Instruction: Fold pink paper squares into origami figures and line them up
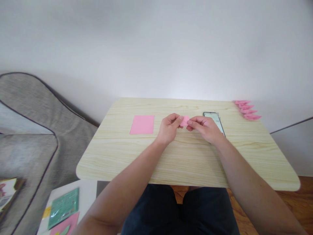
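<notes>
Between my two hands is a small folded piece of pink paper (185,120), held over the middle of the table. My left hand (170,125) pinches its left side with thumb and fingers. The right side is pinched by my right hand (202,126). To the left of my hands lies a flat square of pink paper (142,124). A phone (215,118) with a lit screen lies on the table, partly hidden behind my right hand and wrist. Several folded pink paper pieces (247,110) stand in a row at the table's far right corner.
The light wood-grain table (117,156) meets a white wall (156,49) at its back edge. A grey sofa (73,140) stands to the left. At lower left, a white surface (85,189) carries a green packet (64,207) and pink paper (69,225).
</notes>
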{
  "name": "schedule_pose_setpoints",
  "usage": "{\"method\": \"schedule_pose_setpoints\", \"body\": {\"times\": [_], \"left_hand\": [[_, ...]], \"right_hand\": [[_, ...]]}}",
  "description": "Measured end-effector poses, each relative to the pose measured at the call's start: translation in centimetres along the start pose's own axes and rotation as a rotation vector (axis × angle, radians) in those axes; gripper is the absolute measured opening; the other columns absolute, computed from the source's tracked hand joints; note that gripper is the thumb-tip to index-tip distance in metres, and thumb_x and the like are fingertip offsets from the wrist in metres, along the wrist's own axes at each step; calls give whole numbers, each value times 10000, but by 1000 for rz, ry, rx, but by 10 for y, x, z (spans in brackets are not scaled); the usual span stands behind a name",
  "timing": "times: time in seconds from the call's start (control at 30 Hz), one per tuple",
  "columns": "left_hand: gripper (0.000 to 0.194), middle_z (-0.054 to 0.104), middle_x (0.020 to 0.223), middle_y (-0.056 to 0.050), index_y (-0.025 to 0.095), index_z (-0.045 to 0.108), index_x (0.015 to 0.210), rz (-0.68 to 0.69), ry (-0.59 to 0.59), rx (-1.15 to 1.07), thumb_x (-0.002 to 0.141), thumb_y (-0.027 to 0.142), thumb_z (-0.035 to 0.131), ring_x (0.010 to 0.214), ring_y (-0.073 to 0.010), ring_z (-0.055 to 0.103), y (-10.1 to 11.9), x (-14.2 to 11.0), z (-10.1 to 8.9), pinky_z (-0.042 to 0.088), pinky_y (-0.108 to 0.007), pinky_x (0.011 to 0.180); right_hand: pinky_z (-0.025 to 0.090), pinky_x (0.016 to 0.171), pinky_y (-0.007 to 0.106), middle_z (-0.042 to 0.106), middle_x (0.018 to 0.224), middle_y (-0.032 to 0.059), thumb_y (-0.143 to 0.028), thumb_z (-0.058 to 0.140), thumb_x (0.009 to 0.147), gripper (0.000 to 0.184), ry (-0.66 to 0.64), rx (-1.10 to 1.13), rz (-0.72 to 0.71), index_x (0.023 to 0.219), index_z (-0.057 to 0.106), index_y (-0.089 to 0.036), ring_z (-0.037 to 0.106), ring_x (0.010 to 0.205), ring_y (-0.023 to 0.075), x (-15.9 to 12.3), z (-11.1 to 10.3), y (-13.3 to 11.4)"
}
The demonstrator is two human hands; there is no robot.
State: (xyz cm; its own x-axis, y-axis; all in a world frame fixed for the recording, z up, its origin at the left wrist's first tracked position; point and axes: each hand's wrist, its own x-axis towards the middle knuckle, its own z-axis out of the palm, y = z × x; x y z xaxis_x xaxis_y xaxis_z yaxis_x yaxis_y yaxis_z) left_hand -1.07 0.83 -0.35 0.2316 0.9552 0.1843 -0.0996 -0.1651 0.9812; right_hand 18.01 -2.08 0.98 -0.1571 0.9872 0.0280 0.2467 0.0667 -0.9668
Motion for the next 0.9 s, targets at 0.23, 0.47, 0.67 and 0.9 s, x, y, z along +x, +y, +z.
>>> {"method": "schedule_pose_setpoints", "body": {"times": [0.23, 0.47, 0.67, 0.9], "left_hand": [[302, 658, 639, -8, 174, 670, 675, -67, -62, -14, 889, 388, 674, 635, -128, 564, 2, -1, -2, 441, -282, 673], [268, 693, 702, -20, 182, 739, 756, -6, -97, 18, 906, 387, 654, 703, -146, 592, 3, -3, -1, 461, -292, 726], [254, 702, 707, -25, 174, 736, 721, -41, -209, -18, 886, 362, 699, 726, -147, 608, 5, -5, -1, 463, -301, 759], [247, 646, 745, 14, 168, 662, 821, -56, -179, -192, 793, 358, 816, 686, -102, 571, 1, -6, 3, 430, -256, 673]], "right_hand": [[482, 743, 325, 704, 764, 19, -560, 660, 944, 356, 135, -38, -98, 849, 707, -221, 623, 735, 173, 1, 4, 1], [538, 780, 349, 691, 806, 34, -576, 723, 892, 354, 106, 265, -49, 846, 722, -226, 632, 784, 184, 4, 8, 5], [528, 752, 337, 668, 789, 15, -444, 786, 837, 208, 120, 368, -51, 790, 745, -245, 606, 769, 180, 4, 5, 2], [449, 726, 337, 619, 680, -6, -375, 716, 832, 212, 110, 98, -47, 673, 707, -235, 561, 713, 185, 3, 2, 2]]}}
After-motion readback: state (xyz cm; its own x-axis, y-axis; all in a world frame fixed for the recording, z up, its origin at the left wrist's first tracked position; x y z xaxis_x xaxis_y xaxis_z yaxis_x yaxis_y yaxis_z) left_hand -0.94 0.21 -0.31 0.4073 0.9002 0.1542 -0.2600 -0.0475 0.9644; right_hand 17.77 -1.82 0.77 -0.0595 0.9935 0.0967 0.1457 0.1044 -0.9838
